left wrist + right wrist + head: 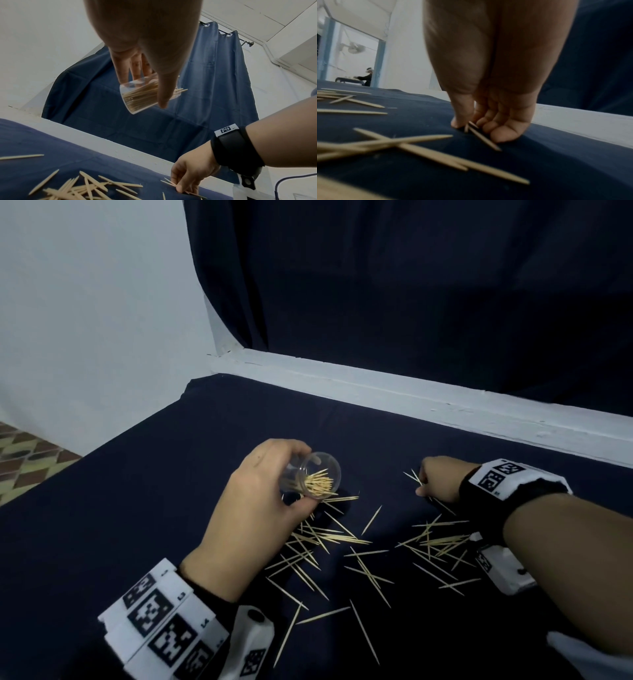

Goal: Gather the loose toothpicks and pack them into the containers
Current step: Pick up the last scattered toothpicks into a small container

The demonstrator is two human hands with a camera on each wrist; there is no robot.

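My left hand (260, 491) grips a clear plastic container (310, 475) above the dark blue cloth, tilted with its mouth toward the right; a bundle of toothpicks fills it (140, 96). Below and to the right of it, several loose toothpicks (342, 546) lie scattered on the cloth. My right hand (436, 482) is down on the cloth at the right, fingers curled, pinching a few toothpicks (479, 134) between thumb and fingertips (501, 134). Their ends stick out past the knuckles (412, 477).
The table (137, 508) is covered with dark blue cloth and backed by a white ledge (411, 395) and a dark curtain. A second cluster of toothpicks (442, 542) lies under my right forearm. Another person sits far off in the right wrist view (366, 78).
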